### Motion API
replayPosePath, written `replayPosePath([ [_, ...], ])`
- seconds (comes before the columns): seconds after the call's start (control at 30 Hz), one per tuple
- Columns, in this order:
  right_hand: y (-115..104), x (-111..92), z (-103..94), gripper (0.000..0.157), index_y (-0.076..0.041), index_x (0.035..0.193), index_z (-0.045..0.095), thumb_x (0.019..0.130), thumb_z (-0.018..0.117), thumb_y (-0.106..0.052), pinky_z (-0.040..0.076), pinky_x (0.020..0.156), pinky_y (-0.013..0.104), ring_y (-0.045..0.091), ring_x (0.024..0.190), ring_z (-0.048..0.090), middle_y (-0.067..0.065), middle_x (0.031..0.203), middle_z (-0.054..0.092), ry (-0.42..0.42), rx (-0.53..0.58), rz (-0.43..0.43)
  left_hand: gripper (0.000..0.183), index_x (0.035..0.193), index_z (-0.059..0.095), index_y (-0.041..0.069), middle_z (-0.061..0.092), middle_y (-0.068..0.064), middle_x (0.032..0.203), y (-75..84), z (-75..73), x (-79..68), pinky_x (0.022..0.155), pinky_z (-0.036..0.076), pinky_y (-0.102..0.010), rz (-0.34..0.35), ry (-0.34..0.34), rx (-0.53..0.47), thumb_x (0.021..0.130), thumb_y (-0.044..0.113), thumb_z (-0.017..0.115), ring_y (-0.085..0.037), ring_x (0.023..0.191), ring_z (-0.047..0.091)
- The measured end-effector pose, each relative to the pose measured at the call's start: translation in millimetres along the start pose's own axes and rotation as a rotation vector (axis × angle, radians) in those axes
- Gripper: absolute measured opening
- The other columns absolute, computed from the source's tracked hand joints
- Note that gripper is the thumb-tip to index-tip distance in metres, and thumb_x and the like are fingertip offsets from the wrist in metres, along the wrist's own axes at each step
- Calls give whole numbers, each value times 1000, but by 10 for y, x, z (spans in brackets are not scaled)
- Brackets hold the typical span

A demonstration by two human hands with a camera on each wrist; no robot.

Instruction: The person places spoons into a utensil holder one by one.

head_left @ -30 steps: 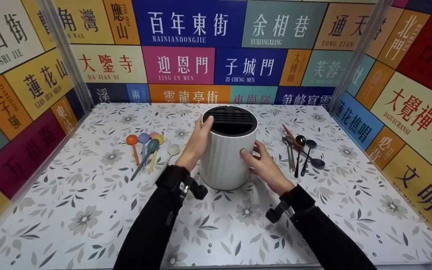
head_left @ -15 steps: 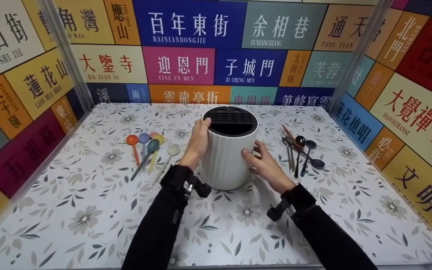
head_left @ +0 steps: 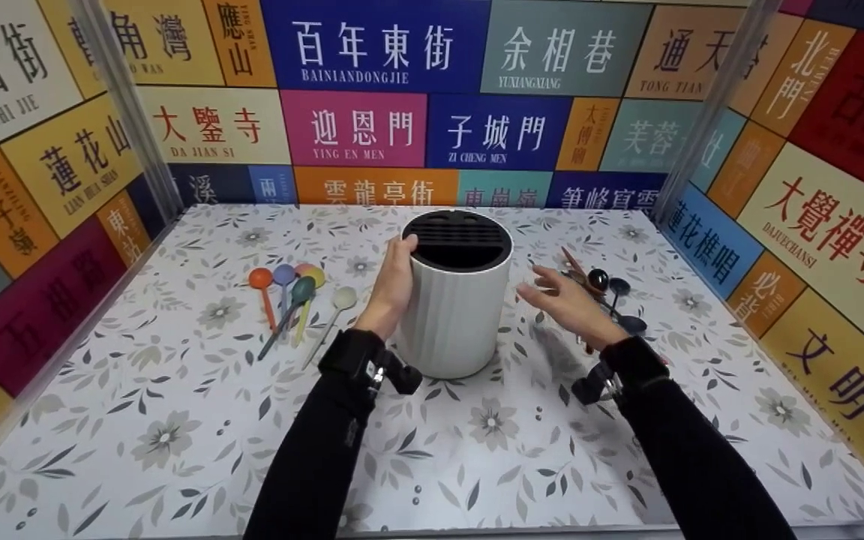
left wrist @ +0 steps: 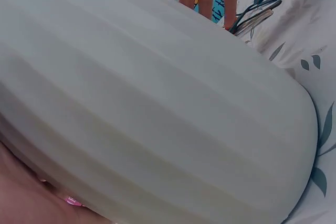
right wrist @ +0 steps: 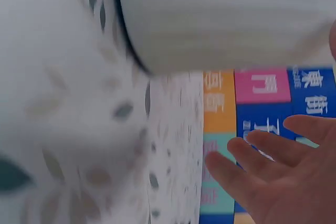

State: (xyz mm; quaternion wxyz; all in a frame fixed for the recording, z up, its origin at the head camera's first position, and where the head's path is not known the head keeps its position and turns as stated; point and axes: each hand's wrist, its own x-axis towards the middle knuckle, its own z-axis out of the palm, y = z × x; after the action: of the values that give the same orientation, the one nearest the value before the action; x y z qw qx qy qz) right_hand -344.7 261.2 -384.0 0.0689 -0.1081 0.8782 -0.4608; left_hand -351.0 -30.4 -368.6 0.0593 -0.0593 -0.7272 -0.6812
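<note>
A white ribbed cylindrical knife holder (head_left: 451, 322) with a black slotted top (head_left: 457, 238) stands upright mid-table. My left hand (head_left: 389, 289) holds its left side, thumb at the top rim; its other fingers are hidden behind the holder. In the left wrist view the holder's ribbed wall (left wrist: 157, 98) fills most of the frame. My right hand (head_left: 571, 304) is apart from the holder on its right, fingers spread and holding nothing. It hangs in front of a group of dark spoons (head_left: 598, 280) and partly covers them. The right wrist view shows the same right hand (right wrist: 283, 171) with fingers extended.
Several coloured spoons lie left of the holder, among them an orange spoon (head_left: 260, 278), a teal spoon (head_left: 303, 289) and a cream spoon (head_left: 343, 298). A floral cloth (head_left: 492, 465) covers the table. Panels with printed signs (head_left: 361, 129) stand behind and at both sides.
My right hand has let go of the knife holder and moved right, toward the dark spoons. My left hand keeps its hold, and the holder stays in place.
</note>
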Motion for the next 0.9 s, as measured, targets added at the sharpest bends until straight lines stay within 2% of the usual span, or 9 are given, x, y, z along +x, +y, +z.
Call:
replayPosePath([
  [0.17, 186, 90, -200, 84, 6, 161, 27, 105, 58, -49, 33, 117, 62, 50, 146, 36, 34, 160, 35, 92, -247, 59, 54, 147, 47, 8, 44, -11, 155, -34, 0, 20, 124, 22, -36, 28, 3, 3, 108, 44, 31, -22, 147, 36],
  [0.23, 282, 99, -237, 81, 11, 158, 31, 106, 58, -45, 33, 116, 63, 53, 144, 38, 37, 156, 38, 97, -308, 73, 56, 149, 45, 8, 43, -11, 157, -45, -5, 17, 124, 21, -36, 34, -1, 10, 109, 44, 30, -22, 149, 34],
  [0.37, 470, 108, -251, 68, 19, 147, 42, 106, 58, -33, 39, 111, 62, 54, 134, 48, 41, 145, 48, 80, -385, 90, 59, 153, 42, 8, 39, -12, 161, -60, -1, -2, 125, 20, -37, 34, -21, 28, 109, 45, 29, -22, 152, 30],
  [0.47, 571, 133, -239, 47, 18, 122, 61, 103, 59, -25, 51, 93, 55, 48, 104, 63, 36, 112, 65, 63, -449, 97, 66, 160, 34, 9, 28, -11, 170, -56, -2, -18, 127, 15, -37, 16, -36, 42, 108, 49, 29, -22, 157, 21],
  [0.53, 602, 153, -232, 31, 11, 99, 63, 99, 61, -20, 50, 79, 49, 40, 83, 62, 25, 90, 63, 73, -504, 96, 68, 161, 32, 10, 25, -10, 171, -50, -5, -24, 127, 14, -38, 9, -41, 51, 107, 51, 29, -22, 158, 19],
  [0.6, 613, 170, -227, 21, 3, 85, 58, 93, 63, -16, 47, 73, 47, 33, 73, 55, 17, 81, 57, 98, -557, 115, 69, 162, 31, 11, 23, -8, 172, -46, -12, -29, 127, 14, -38, 2, -42, 59, 107, 53, 29, -22, 158, 18],
  [0.7, 601, 177, -219, 17, 5, 85, 60, 89, 63, -10, 52, 80, 53, 39, 81, 59, 26, 90, 64, 133, -613, 170, 68, 160, 34, 13, 26, -8, 170, -43, -16, -32, 127, 16, -40, 1, -46, 64, 107, 54, 28, -22, 157, 20],
  [0.8, 601, 169, -215, 21, 13, 97, 64, 89, 61, -6, 52, 92, 60, 50, 100, 64, 38, 111, 65, 148, -634, 240, 71, 164, 30, 14, 19, -7, 174, -45, -13, -41, 128, 12, -41, -17, -50, 66, 107, 55, 27, -22, 159, 14],
  [0.9, 609, 161, -218, 28, 16, 107, 64, 87, 60, -3, 52, 95, 62, 54, 109, 63, 43, 121, 61, 142, -646, 275, 73, 166, 26, 13, 14, -7, 175, -44, -9, -47, 128, 9, -41, -27, -51, 65, 106, 56, 27, -23, 160, 11],
])
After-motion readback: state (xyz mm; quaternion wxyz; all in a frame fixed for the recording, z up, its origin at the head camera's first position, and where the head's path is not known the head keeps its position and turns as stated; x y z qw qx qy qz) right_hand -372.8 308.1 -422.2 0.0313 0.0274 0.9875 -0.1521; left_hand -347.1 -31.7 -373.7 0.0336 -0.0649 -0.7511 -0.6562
